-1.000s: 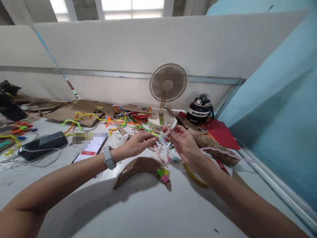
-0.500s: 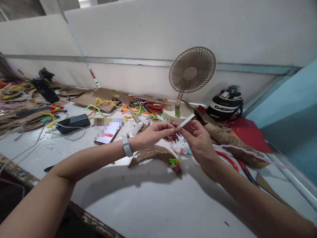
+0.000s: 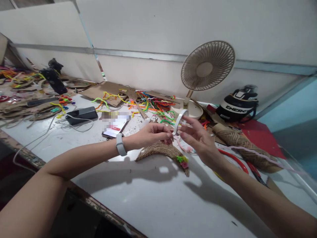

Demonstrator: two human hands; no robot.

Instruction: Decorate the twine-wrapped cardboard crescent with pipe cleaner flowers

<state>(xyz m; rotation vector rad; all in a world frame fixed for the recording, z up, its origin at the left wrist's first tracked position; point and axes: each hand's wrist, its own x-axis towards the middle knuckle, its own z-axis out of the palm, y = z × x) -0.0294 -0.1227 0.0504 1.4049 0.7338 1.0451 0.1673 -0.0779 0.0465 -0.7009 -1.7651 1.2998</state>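
A narrow white ring, which looks like a roll of tape (image 3: pixel 176 125), stands upright between my hands above the table. My left hand (image 3: pixel 155 134), with a grey watch on the wrist, pinches at its lower edge; the fingertips hide exactly what is gripped there. My right hand (image 3: pixel 198 137) holds the ring from the right, thumb low and fingers partly spread behind it. Below my hands, a curved twine-covered piece (image 3: pixel 158 149) lies on the table, with small green, yellow and pink flowers (image 3: pixel 182 161) near its right end.
Behind stand a small fan (image 3: pixel 204 69) and a black jug (image 3: pixel 237 104). A twine roll (image 3: pixel 237 140) and red-handled scissors (image 3: pixel 235 160) lie right. Left are a phone (image 3: pixel 116 125), a black box (image 3: pixel 81 115) with a cable, cardboard (image 3: pixel 101 89) and colourful pipe cleaners (image 3: pixel 153 100).
The white piece, seen as a straight strip before, now shows as a curved ring. My right hand's fingers have opened wider around it, and the view has shifted slightly left.
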